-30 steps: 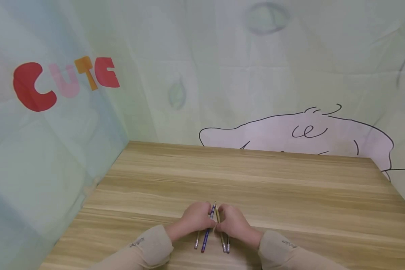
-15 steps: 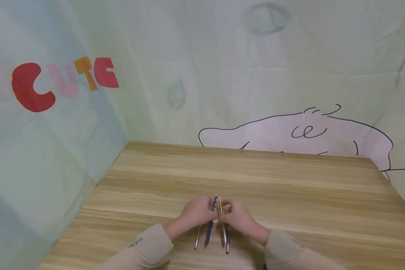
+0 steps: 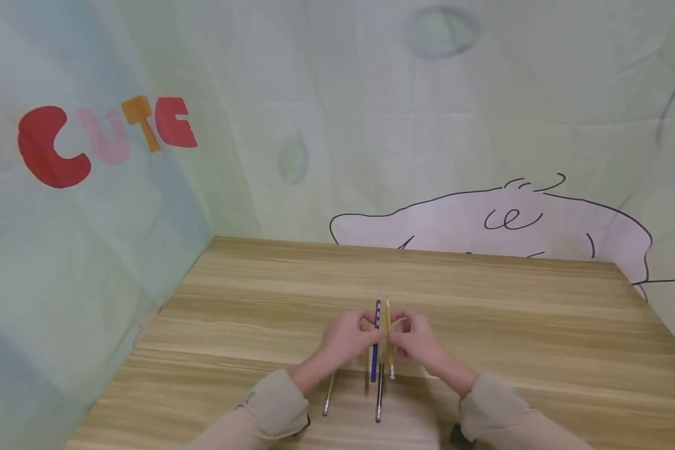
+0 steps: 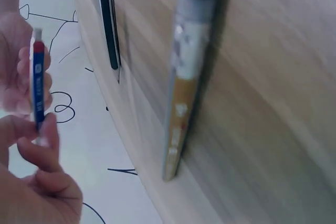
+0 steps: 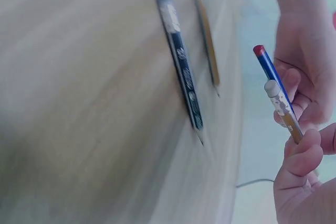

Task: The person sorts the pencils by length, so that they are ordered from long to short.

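Wood-grain table (image 3: pixel 484 325) boxed in by pale printed fabric walls (image 3: pixel 118 206) at back and left, bare surface wide open on all sides of the hands. Left hand (image 3: pixel 349 337) pinches blue pencil (image 3: pixel 375 340), right hand (image 3: pixel 419 340) pinches yellow pencil (image 3: pixel 389 337), both raised side by side near the front edge. Dark pencil (image 3: pixel 379 394) and tan pencil (image 3: pixel 329 394) lie flat just below; wrist views blurred, pencil prints unreadable
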A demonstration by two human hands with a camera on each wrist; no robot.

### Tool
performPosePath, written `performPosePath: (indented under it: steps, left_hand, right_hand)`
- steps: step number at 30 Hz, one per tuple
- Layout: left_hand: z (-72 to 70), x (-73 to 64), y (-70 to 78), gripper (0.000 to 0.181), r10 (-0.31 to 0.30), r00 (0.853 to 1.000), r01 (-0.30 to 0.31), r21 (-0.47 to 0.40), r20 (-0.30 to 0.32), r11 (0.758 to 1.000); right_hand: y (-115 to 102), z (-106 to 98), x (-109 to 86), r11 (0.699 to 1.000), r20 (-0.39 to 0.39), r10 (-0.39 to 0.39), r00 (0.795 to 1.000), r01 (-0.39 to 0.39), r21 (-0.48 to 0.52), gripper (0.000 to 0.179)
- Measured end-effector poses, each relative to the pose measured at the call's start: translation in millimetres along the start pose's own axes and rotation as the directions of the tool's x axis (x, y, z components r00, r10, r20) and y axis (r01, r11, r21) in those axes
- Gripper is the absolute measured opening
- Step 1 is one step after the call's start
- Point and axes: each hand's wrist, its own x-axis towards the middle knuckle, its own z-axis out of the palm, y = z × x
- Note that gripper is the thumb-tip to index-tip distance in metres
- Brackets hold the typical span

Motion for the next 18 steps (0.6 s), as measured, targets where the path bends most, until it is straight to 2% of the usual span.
performPosePath:
  steps: [3,10,18]
  left_hand:
    - [4.8,2.1,1.8,0.027,0.03,0.999,-0.032,-0.075,-0.032,0.997]
    - [13.6,5.5,5.8,0.03,0.102,0.991,-0.117,-0.169,-0.09,0.979]
    - [23.7,4.5,11.5,0.032,0.103,0.994,-0.105,-0.314,-0.022,0.944]
  right_hand:
    - [-1,-9,-0.1,0.999,-0.004,-0.035,0.999,0.035,0.018,0.032]
    - [1,-25,-0.4,0.994,-0.005,-0.085,0.996,0.085,0.067,0.03]
    - [13,-35,-4.3,0.978,0.014,-0.193,0.981,0.192,0.079,0.03]
